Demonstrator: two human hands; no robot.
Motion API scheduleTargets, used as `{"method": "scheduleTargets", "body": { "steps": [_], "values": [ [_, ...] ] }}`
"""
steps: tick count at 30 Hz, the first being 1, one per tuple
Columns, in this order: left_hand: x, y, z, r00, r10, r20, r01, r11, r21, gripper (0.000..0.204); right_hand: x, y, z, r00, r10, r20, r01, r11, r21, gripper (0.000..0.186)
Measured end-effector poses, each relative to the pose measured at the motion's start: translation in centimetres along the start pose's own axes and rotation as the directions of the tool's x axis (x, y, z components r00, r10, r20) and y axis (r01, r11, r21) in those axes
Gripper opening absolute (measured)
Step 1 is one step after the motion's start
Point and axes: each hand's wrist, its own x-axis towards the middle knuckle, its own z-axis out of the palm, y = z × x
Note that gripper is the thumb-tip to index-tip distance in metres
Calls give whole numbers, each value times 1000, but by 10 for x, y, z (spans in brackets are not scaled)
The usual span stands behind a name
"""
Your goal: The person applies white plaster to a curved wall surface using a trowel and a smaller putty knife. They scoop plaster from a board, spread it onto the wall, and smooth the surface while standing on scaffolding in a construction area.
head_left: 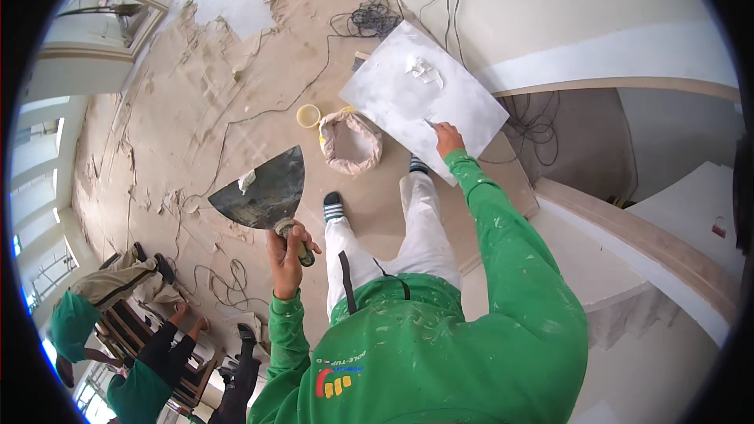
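Brown floor (275, 141); my left fingers (277, 247) grip dark fan-shaped metal scraper (271, 195), right fingers (447, 133) slim grey blade (430, 122); tilting could drop white paste (247, 181).

Left fingers (277, 246) curled — right fingers (442, 131) forward.

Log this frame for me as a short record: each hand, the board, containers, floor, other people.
Left hand: grips a wide-bladed scraper by its handle, blade raised, a white dab on it
Right hand: at the board, holding a small thin tool, mostly hidden
Board: pale, flat, bearing a lump of white paste
Containers: open bag with rolled rim, left of the board; yellow tub left of the bag
Floor: brownish, torn covering, tangled dark cable
Other people: at least two, lower left
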Motion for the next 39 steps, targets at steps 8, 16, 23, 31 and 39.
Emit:
{"method": "scheduleTargets", "body": {
  "steps": [8, 16, 23, 31, 39],
  "values": [
    [21, -47, 83, 948, -273, -161, 250, 956, -154, 16, 193, 36, 35, 938, -337, -85, 289, 891, -349, 34],
    [28, -41, 113, 891, -359, -277, 310, 928, -204, 17, 146, 29, 60, 898, -294, 329, 388, 880, -275, 33],
    [27, -29, 103, 884, -313, -348, 236, 940, -247, 14, 208, 32, 66, 937, -349, 24, 346, 912, -220, 31],
    [13, -53, 98, 877, -342, -339, 232, 917, -326, 17, 147, 19, 75, 909, -292, 297, 349, 924, -158, 31],
    [-13, -86, 75, 853, -319, -412, 219, 937, -272, 18, 127, 29, 147, 900, -426, -89, 357, 841, -408, 36]
  ]
}}
